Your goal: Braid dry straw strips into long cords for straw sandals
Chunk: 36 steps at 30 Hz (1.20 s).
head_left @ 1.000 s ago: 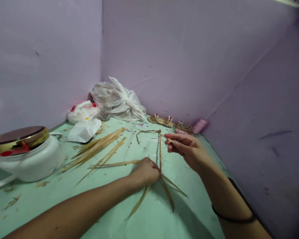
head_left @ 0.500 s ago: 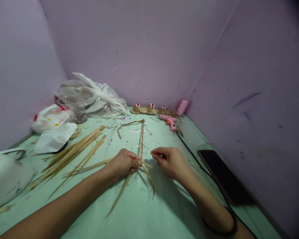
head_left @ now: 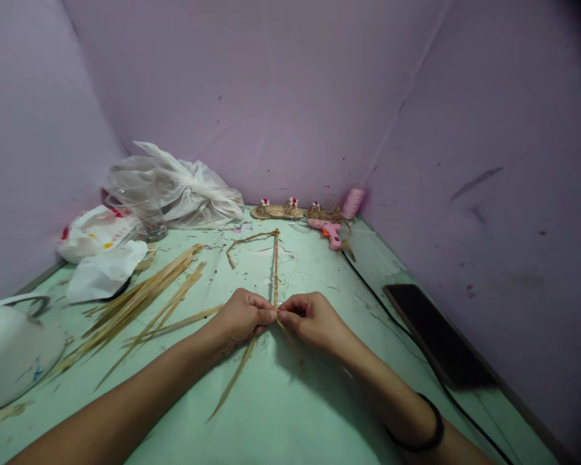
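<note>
A thin braided straw cord (head_left: pixel 275 271) runs down the middle of the green table from a knot, and its other length bends off to the left. My left hand (head_left: pixel 246 314) pinches the cord's near end between thumb and fingers. Touching that same spot from the right, my right hand (head_left: pixel 307 316) has its thumb and fingers closed on the braid's end. A loose straw strand (head_left: pixel 232 386) hangs from under my left hand toward me. Another strand below my right hand is blurred.
Straw strips (head_left: pixel 145 294) lie left of my hands, near a white rounded object (head_left: pixel 14 355). Behind are plastic bags (head_left: pixel 193 194), woven sandals (head_left: pixel 277 211), a pink glue gun (head_left: pixel 328 232) and pink thread (head_left: pixel 353 203). A dark phone (head_left: pixel 436 336) and black cable lie right.
My right hand has moved left to the braid's near end and closed there beside my left hand. My left hand has kept its pinch in nearly the same place.
</note>
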### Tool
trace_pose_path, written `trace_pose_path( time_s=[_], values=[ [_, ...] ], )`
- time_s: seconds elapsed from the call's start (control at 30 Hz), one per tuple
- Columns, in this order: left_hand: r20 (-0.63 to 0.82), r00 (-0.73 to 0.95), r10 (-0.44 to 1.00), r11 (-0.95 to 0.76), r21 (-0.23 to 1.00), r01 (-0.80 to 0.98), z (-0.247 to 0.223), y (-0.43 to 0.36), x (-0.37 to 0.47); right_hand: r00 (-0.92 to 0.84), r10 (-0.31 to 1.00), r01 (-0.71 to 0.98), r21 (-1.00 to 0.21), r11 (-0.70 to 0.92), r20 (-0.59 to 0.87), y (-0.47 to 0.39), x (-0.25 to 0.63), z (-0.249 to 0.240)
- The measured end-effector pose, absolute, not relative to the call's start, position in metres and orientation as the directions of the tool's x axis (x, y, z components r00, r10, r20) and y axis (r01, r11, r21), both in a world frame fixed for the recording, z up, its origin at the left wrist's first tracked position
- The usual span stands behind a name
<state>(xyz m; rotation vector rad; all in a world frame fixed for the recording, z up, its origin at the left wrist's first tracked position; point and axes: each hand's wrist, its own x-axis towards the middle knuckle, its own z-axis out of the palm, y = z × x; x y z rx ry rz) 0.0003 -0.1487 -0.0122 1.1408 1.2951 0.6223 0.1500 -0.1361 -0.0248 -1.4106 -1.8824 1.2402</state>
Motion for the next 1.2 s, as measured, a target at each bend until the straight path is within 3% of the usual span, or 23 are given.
trace_pose_path(
  time_s=[0.13, 0.33, 0.5, 0.63, 0.9, 1.2],
  values=[
    [-0.370, 0.240, 0.897, 0.307, 0.914, 0.264, -0.017, -0.148, 0.000, -0.284, 0.947, 0.492, -0.870, 0.011, -0.149, -0.135, 0.145, -0.029],
    [-0.311, 0.252, 0.916, 0.203, 0.903, 0.379, -0.023, -0.146, -0.001, -0.284, 0.921, 0.330, -0.929, -0.169, -0.268, -0.134, 0.143, -0.032],
    [-0.169, 0.223, 0.960, 0.014, 0.827, 0.563, -0.024, -0.146, -0.001, -0.323, 0.929, 0.271, -0.958, -0.093, -0.181, -0.132, 0.144, -0.041],
    [-0.171, 0.241, 0.955, 0.016, 0.844, 0.536, -0.023, -0.146, -0.002, -0.351, 0.909, 0.299, -0.947, -0.118, -0.223, -0.132, 0.145, -0.037],
    [-0.240, 0.232, 0.943, 0.096, 0.861, 0.499, -0.020, -0.144, -0.004, -0.514, 0.733, 0.178, -0.891, -0.417, -0.445, -0.134, 0.155, -0.010],
    [-0.243, 0.264, 0.933, 0.129, 0.914, 0.385, -0.018, -0.145, -0.005, -0.466, 0.805, 0.139, -0.929, -0.342, -0.366, -0.129, 0.154, -0.016]
  ],
)
